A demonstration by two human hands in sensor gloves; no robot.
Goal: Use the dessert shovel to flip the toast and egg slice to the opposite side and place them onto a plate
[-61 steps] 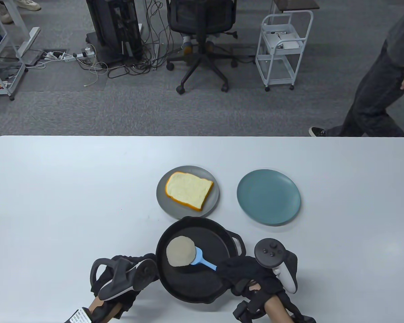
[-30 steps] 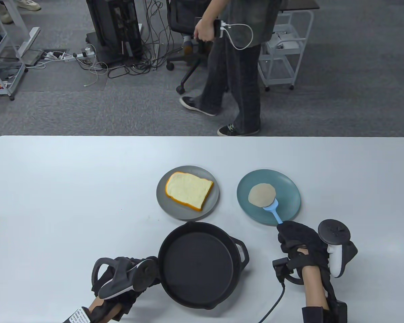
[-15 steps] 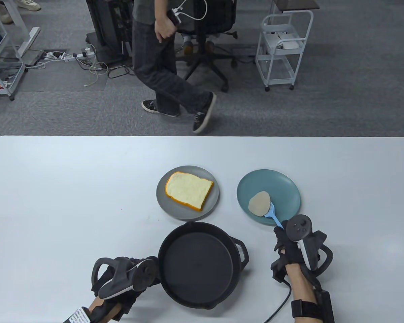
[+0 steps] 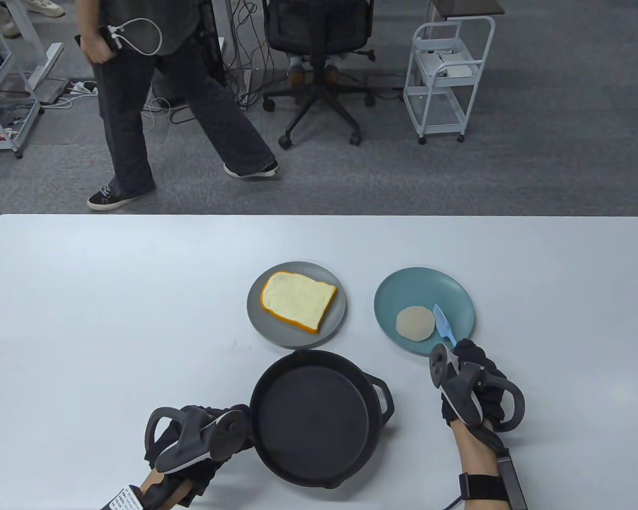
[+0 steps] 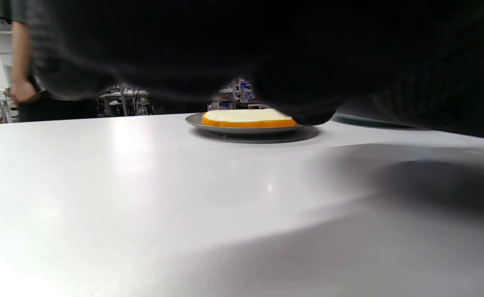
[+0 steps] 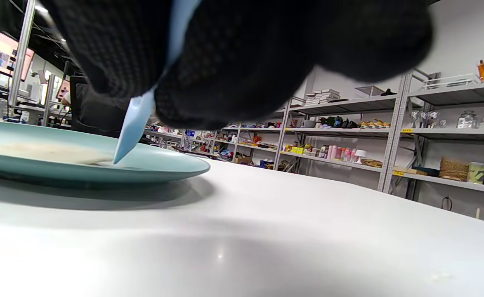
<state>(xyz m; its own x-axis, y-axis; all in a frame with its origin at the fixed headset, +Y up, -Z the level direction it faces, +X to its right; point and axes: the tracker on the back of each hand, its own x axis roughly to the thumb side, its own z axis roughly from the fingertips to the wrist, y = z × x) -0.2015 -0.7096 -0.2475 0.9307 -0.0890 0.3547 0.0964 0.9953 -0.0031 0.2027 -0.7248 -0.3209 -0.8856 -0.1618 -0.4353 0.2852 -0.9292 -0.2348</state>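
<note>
The toast (image 4: 297,308) (image 5: 248,117) lies on the grey plate (image 4: 256,319) (image 5: 233,130). The pale round egg slice (image 4: 415,323) (image 6: 39,152) lies flat on the teal plate (image 4: 457,295) (image 6: 163,167). My right hand (image 4: 470,372) (image 6: 246,62) grips the blue dessert shovel (image 4: 444,322) (image 6: 136,123) at the plate's near rim. Its blade stands on edge just right of the egg, tip touching the plate. The black pan (image 4: 313,417) holds nothing. My left hand (image 4: 191,441) (image 5: 225,49) stays at the pan's left side, curled over its hidden handle.
A person (image 4: 138,95) walks on the floor beyond the table's far edge, at the left. An office chair (image 4: 319,64) and a white cart (image 4: 446,79) stand further back. The pan's loop handle (image 4: 384,396) points towards the teal plate.
The egg slice was carried from the pan to the teal plate and slid off the shovel. My right hand rolled, setting the blade on edge right of the egg. The passer-by moved left.
</note>
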